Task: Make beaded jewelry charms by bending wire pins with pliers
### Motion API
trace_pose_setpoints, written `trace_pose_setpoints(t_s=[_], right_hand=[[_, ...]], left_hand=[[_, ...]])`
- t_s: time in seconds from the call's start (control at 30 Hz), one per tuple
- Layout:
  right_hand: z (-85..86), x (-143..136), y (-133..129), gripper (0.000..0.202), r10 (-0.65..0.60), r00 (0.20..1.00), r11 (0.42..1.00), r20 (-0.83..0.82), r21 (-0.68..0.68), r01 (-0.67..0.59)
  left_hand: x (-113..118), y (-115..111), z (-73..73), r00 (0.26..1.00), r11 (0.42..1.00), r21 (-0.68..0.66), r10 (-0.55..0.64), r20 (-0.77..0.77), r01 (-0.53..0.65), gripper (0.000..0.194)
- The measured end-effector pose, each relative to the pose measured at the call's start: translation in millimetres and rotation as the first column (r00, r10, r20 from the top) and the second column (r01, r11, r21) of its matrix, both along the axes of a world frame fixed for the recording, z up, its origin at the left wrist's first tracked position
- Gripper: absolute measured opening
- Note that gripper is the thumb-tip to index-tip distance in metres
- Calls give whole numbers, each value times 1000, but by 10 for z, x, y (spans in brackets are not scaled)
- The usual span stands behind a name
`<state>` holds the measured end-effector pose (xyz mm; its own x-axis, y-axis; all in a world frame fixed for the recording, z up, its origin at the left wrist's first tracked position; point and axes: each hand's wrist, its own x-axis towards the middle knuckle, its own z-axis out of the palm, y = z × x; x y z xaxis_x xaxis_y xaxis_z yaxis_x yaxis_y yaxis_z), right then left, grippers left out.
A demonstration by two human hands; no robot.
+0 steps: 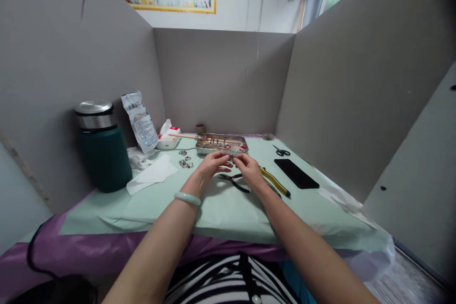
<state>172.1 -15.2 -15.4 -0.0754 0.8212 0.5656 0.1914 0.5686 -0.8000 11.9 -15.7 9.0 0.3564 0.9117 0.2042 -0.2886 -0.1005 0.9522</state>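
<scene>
Fingertips nearly meeting, my left hand (214,163) and my right hand (248,167) pinch something small between them, just in front of the metal tray (204,151). Its details are too small to make out. Red and gold beads and findings lie in the tray. Beneath my hands, black-handled pliers (235,183) rest on the table. A yellow-handled plier (276,181) lies partly hidden under my right hand and forearm. Left of my left hand sit several small pieces of red and silver beaded jewellery (185,163).
A green thermos (104,156), a foil pouch (139,121), a tissue pack (168,139) and white paper (151,175) stand or lie on the left. Scissors (281,151) and a black phone (296,174) are on the right. Grey partitions (224,80) enclose the table.
</scene>
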Motion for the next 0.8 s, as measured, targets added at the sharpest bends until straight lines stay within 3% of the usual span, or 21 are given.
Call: trace_pose_setpoints(t_s=[0.1,0.3,0.5,0.63,0.8], right_hand=[[21,-2,-21,22,54,998,997,-33,-45,-56],[110,-14,-122,22,183,972,968,-145,-148,-204],[81,-18,-96,21,241,941,949,-238,-144,-279],[63,-27,-74,24,279,917,926,-284,-175,-335],[98,-8,-93,28,256,930,940,-264,-156,-303]], left_hand=[[1,-21,11,999,1000,-1,-24,-27,24,30],[-9,-46,20,984,982,-49,-181,3,181,26],[-32,-18,-10,939,937,-77,-336,74,342,19],[-38,5,-33,924,924,-79,-363,120,374,16],[-45,5,-30,933,936,-81,-330,142,343,17]])
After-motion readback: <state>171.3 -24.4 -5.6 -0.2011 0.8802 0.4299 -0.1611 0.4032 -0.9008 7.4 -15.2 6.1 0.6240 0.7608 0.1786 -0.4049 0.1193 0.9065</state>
